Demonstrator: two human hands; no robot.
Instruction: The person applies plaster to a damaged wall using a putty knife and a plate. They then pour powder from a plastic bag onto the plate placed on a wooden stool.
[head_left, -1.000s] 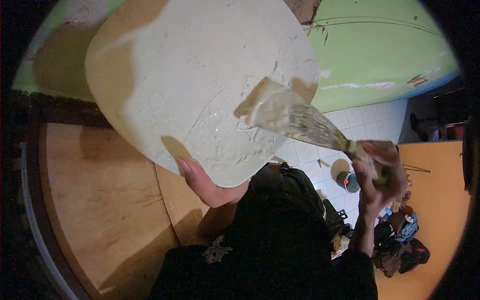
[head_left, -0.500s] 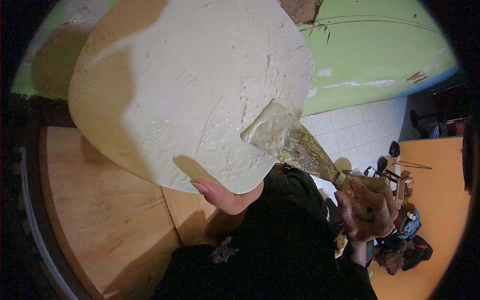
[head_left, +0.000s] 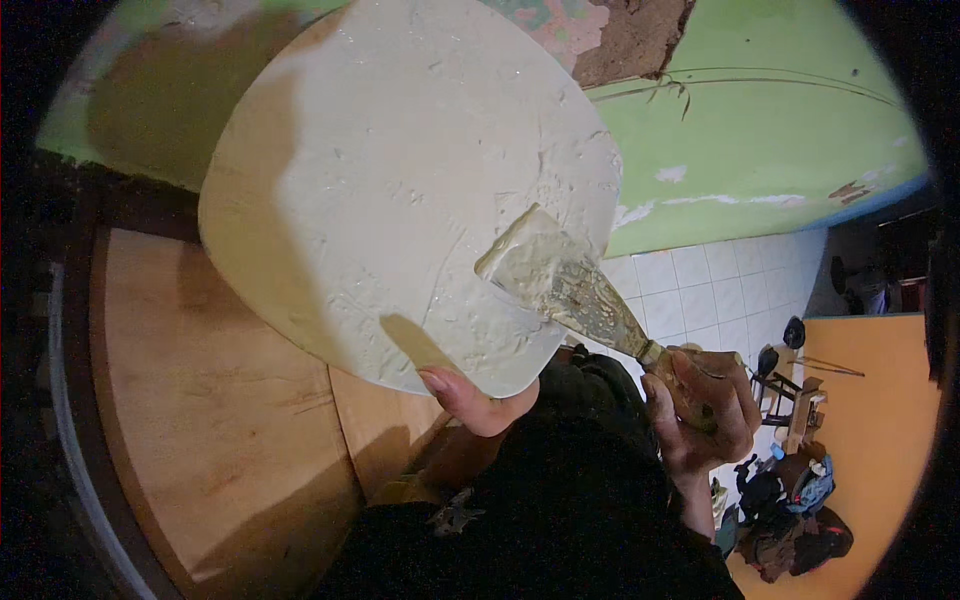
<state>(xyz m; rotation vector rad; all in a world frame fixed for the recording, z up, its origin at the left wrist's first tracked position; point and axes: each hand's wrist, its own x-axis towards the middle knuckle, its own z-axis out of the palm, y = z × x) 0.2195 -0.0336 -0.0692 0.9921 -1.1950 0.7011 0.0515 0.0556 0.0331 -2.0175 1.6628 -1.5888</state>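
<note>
Green wall (head_left: 760, 150) behind, paint flaked to bare patches near the top; white tiled floor (head_left: 700, 290) below right, wooden panel (head_left: 200, 400) lower left. Board (head_left: 400, 190) coated in pale plaster, held up tilted in front of the wall. Left hand (head_left: 475, 400) grips its lower edge, thumb on the coated face, fingers hidden behind. Right hand (head_left: 700, 410) closed round the handle of a putty knife (head_left: 565, 285); blade lies flat on the plaster at the board's right side, smeared with the same mix. Hands well apart. Judgement: blade wants a low angle and even pressure, scooping from the edge inward, board kept steady so the load does not slide off
</note>
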